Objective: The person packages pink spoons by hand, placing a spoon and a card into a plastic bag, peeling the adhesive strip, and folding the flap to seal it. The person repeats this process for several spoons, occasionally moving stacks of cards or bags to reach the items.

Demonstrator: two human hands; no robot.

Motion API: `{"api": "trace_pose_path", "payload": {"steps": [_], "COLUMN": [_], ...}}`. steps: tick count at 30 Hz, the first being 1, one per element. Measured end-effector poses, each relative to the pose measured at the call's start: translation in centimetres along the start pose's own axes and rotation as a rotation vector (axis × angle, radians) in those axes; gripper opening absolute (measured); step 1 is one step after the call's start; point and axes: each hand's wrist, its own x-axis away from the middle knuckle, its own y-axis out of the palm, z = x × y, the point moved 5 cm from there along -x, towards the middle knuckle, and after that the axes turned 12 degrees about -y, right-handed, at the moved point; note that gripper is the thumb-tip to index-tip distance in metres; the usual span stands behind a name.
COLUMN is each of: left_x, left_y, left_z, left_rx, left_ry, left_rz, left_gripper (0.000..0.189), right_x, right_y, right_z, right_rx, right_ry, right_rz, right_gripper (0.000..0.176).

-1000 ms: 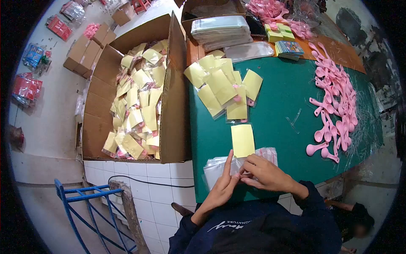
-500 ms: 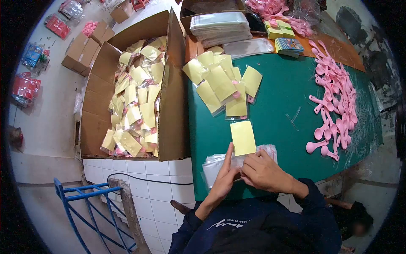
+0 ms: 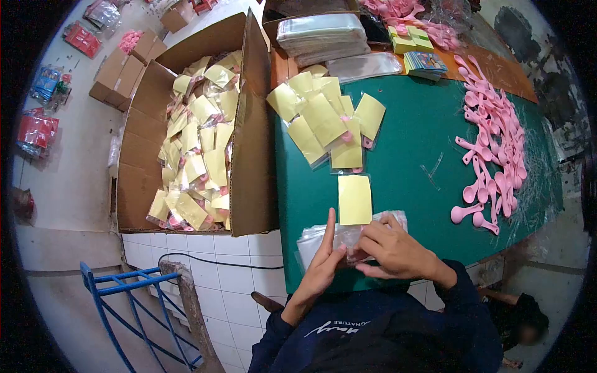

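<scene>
A yellow card (image 3: 355, 200) lies upright in front of me on the green table, its lower edge just beyond my fingers. Below it is a stack of clear plastic bags (image 3: 314, 244), partly covered by my hands. My left hand (image 3: 320, 267) rests at the stack's left side, index finger stretched forward and thumb apart from it, the thumb tip against the plastic. My right hand (image 3: 395, 250) is curled over the stack, its fingers pinched on clear plastic near the left thumb. Exactly which layer they pinch is hidden.
Packed bags with yellow cards (image 3: 323, 121) lie ahead; more fill a cardboard box (image 3: 255, 137) at the left. Pink spoons (image 3: 491, 149) are heaped at the right. Plastic sleeves (image 3: 323, 34) and card stacks (image 3: 424, 64) stand at the back. A person (image 3: 522, 323) is at lower right.
My hands have moved slightly apart, and the left thumb and right fingers no longer meet. The yellow card has straightened and shifted slightly left.
</scene>
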Motion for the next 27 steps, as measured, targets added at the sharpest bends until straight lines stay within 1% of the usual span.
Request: {"api": "trace_pose_path", "payload": {"steps": [2,4,6,9,12,15,18,21,24,27], "left_x": [-0.3,0.0,1.4,1.5,1.5,1.4,1.4,1.3,0.7,0.1], "left_y": [-0.4,-0.3,1.1,1.1,1.3,1.2,1.4,1.5,1.7,1.7], "left_z": [-0.6,-0.7,1.0,0.4,0.2,0.2,0.6,0.6,0.9,0.6], "left_rx": [-0.097,-0.053,0.125,0.224,0.340,0.397,0.504,0.495,0.211,0.058], "left_ry": [0.091,0.041,-0.157,-0.201,-0.217,-0.242,-0.252,-0.196,-0.057,0.056], "left_rz": [0.036,0.003,-0.109,-0.098,-0.112,-0.164,-0.163,-0.164,0.014,0.051], "left_gripper": [0.069,0.068,0.068,0.070,0.070,0.070,0.069,0.068,0.074,0.079], "right_x": [0.0,0.1,0.1,0.1,0.0,-0.2,-0.4,-0.4,-0.1,-0.1], "right_y": [-0.1,-0.1,0.2,0.5,0.6,0.3,0.4,0.5,1.2,0.3], "right_z": [-0.1,-0.1,0.0,0.0,-0.5,-1.1,-1.5,-1.5,-1.1,-0.6], "right_rx": [-0.025,-0.021,0.012,0.014,0.042,0.151,0.281,0.338,0.247,0.117], "right_ry": [0.002,0.011,0.023,0.032,-0.016,-0.059,-0.157,-0.184,-0.153,-0.175], "right_rz": [0.016,0.027,0.030,-0.002,0.060,0.091,0.096,0.117,0.072,0.032], "right_gripper": [0.028,0.026,0.025,0.023,0.023,0.021,0.017,0.018,0.020,0.020]}}
